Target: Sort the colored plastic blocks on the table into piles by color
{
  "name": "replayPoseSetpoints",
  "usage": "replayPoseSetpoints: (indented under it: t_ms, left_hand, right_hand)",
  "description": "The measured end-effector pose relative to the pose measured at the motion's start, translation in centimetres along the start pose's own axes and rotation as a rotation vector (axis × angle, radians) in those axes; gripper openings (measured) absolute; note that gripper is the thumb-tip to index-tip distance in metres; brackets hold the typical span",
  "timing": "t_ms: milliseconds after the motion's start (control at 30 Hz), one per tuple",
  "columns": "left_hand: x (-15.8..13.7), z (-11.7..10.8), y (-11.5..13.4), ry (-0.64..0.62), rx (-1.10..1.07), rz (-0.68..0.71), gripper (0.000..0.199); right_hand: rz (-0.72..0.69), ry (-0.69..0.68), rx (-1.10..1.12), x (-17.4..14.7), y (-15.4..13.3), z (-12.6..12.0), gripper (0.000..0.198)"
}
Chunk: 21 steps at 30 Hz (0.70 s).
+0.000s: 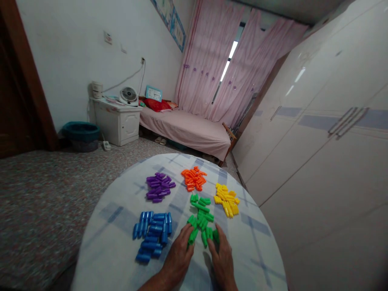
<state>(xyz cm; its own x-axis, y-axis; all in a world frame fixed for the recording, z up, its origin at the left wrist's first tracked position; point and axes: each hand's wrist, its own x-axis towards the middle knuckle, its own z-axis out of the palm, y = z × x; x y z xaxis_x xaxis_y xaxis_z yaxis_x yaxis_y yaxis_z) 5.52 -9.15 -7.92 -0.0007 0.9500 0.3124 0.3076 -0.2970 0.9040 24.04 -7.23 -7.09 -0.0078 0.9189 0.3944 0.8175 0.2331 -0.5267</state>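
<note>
Small green plastic pieces, tube-like as pen caps are [201, 218], lie in a loose pile near the middle of the round table. My left hand [181, 252] is at the pile's near left edge, its fingers curled against a green piece. At the near right edge, my right hand [222, 254] has a green piece between its thumb and fingers. The fingertips are partly hidden, so how firm either hold is cannot be seen. Left of my left hand lie blue pieces [155, 228] of the same kind, longer and glossy, some side by side in rows.
Purple pieces [158, 186], orange pieces [194, 178] and yellow pieces [227, 200] form separate piles farther back. A checked cloth [106, 242] covers the table. Beyond stand a bed [188, 127], a white cabinet [129, 125] with a fan [129, 95], a teal bin [81, 131] and a wardrobe [318, 173].
</note>
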Motion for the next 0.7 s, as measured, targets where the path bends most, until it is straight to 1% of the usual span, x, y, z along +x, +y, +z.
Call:
replayPoseSetpoints:
  t_ms: [167,267,400,433,533,700]
  left_hand:
    - [-0.1,0.1,0.0,-0.007,0.014,-0.084,0.049]
    - [-0.1,0.0,0.3,-0.067,0.048,-0.096,0.052]
    - [0.0,-0.3,1.0,-0.189,0.095,-0.055,0.060]
    - [0.1,-0.4,1.1,-0.190,0.087,-0.048,0.061]
    - [0.2,-0.6,1.4,-0.140,0.031,-0.070,0.060]
    - [0.5,-0.9,2.1,-0.115,-0.076,-0.079,0.056]
  right_hand:
    - [-0.293,-0.096,-0.013,-0.6,-2.7,1.2,0.059]
    - [-0.369,-0.094,-0.039,-0.7,-3.4,1.8,0.064]
    - [-0.370,-0.083,-0.050,-0.8,-4.2,2.7,0.062]
    - [-0.365,-0.079,-0.052,-0.8,-4.4,2.9,0.061]
    - [-0.339,-0.060,-0.046,-0.6,-4.9,3.6,0.058]
    - [-0.230,-0.033,-0.002,0.3,-5.4,3.7,0.056]
